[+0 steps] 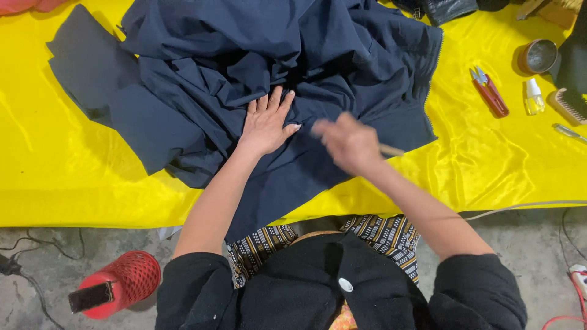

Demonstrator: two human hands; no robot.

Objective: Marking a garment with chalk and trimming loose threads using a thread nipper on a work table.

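1. Left hand [267, 124] flat, fingers spread, pressing on the navy cloth [275, 67]; grips nothing.
2. Right hand [350, 143] blurred, closed around a thin pale stick [391, 150], just right of the left hand, over the cloth.
3. Cloth lies bunched on the yellow worktop [73, 177], one edge hanging off the front.
4. Red snips [489, 93], small bottle [533, 96] and brush [570, 105] far right.
5. Red tool [119, 285] on the floor, lower left.
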